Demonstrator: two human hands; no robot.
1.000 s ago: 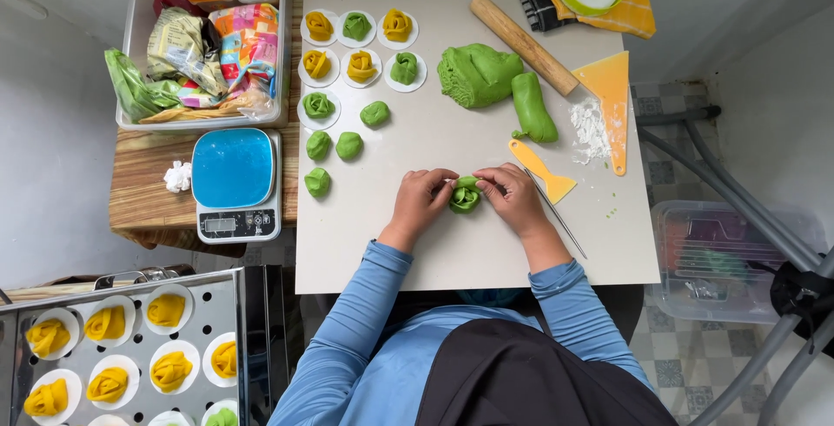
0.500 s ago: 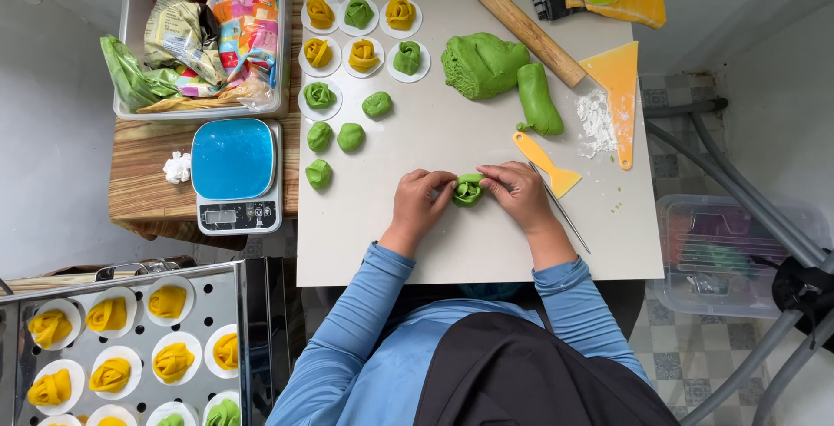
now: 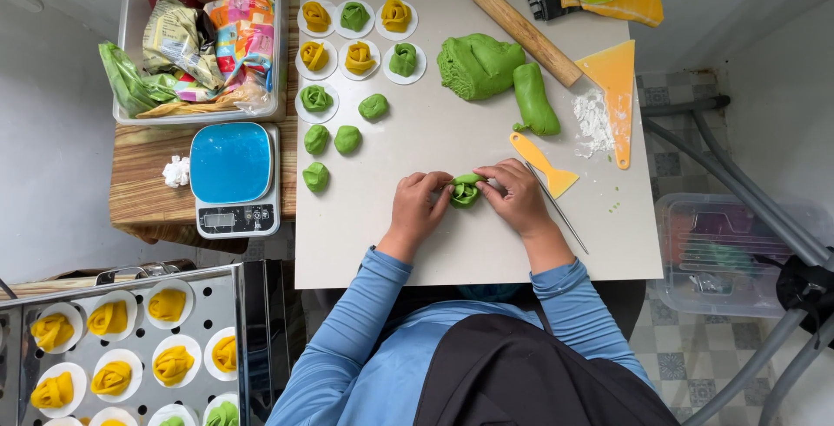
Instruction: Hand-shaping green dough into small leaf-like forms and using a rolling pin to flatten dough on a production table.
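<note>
Green dough rosette (image 3: 466, 190), near the surface's (image 3: 417, 244) front edge, has barely shifted since a second ago, both hands' fingers, left hand (image 3: 419, 209) and right hand (image 3: 514, 195), still pinched closed around it, shaping.

Person seen from above is wearing a light-blue long-sleeved top, sleeves reaching to both wrists, under a black apron; the bare left hand (image 3: 415, 209) and right hand (image 3: 518, 196) are showing no gloves.

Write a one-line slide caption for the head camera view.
Both hands, left hand and right hand, pinch a green dough piece on a pale board beside shaped yellow and green buns.
</note>
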